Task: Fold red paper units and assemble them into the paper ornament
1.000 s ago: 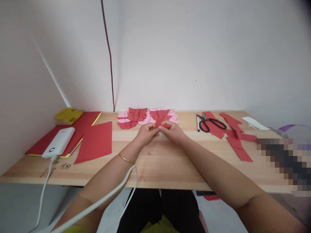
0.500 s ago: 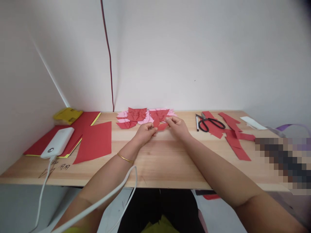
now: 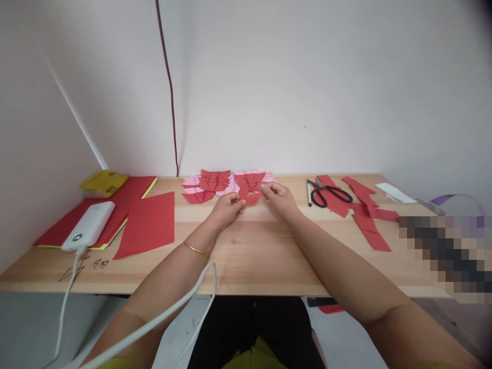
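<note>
Between my two hands is a small folded piece of red paper (image 3: 252,199), held just above the table. My left hand (image 3: 228,209) pinches its left end between thumb and fingers. At the other end, the thumb and forefinger of my right hand (image 3: 279,197) are closed on its right tip. Right behind lie several folded red paper pieces (image 3: 215,180) and pink paper pieces (image 3: 223,193) with pointed edges, grouped near the wall. My fingers cover part of the held paper, so its exact folds cannot be made out.
Scissors (image 3: 330,195) with black handles and a pen (image 3: 309,195) lie on the right by red paper strips (image 3: 371,230). To the left are a red sheet (image 3: 148,225), a white power bank (image 3: 89,224) with its cable (image 3: 67,302), and a yellow packet (image 3: 104,183).
The view has shifted slightly, moving everything a little leftward. Both hands keep their pinch on the folded red paper, which is tilted a bit more, its right end higher.
</note>
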A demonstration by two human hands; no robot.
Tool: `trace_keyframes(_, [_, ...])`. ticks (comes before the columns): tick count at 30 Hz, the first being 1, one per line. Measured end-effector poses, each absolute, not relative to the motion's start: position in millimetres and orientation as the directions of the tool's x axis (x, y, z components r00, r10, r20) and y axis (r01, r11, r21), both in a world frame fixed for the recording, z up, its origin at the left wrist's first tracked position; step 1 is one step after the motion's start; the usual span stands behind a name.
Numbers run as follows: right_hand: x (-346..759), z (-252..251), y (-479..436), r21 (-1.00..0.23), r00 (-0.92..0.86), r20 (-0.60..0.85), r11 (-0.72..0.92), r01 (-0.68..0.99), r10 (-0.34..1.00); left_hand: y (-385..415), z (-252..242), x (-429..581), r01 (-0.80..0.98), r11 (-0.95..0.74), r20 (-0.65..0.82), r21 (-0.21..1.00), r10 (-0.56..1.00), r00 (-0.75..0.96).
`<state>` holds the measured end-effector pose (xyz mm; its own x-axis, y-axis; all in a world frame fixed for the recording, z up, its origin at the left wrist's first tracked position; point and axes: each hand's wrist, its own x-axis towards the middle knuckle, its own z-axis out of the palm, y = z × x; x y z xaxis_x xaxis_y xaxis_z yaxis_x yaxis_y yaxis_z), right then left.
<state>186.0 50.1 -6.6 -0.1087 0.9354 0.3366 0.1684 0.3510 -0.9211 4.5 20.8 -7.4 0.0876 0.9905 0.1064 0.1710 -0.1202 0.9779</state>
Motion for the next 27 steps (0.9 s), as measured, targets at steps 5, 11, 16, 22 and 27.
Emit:
trace_keyframes(5, [193.8, 4.5, 49.1, -0.763, -0.436, 0.521, 0.629, 0.146, 0.733, 23.2, -9.0, 3.3, -0.096, -0.012, 0.023, 0.995, 0.993, 0.118])
trace_keyframes(11, [188.3, -1.1, 48.3, -0.662, -0.568, 0.548, 0.733, 0.155, 0.614, 21.9, -10.1, 3.5, -0.177, 0.095, -0.054, 0.980, 0.973, 0.224])
trace_keyframes(16, [191.1, -5.0, 51.9, -0.754, -0.579, 0.469, 0.644, 0.131, 0.667, 22.1, -12.3, 3.6, -0.195, 0.126, -0.070, 0.973, 0.960, 0.271])
trace_keyframes(22, [194.6, -1.9, 52.5, -0.813, -0.604, 0.377, 0.564, 0.147, 0.702, 21.3, -10.1, 5.3, -0.167, 0.125, -0.078, 0.978, 0.961, 0.264])
trace_keyframes(27, [192.1, -3.2, 49.8, -0.863, -0.549, 0.310, 0.472, 0.180, 0.776, 20.2, -9.5, 7.1, -0.147, 0.123, -0.086, 0.981, 0.967, 0.239])
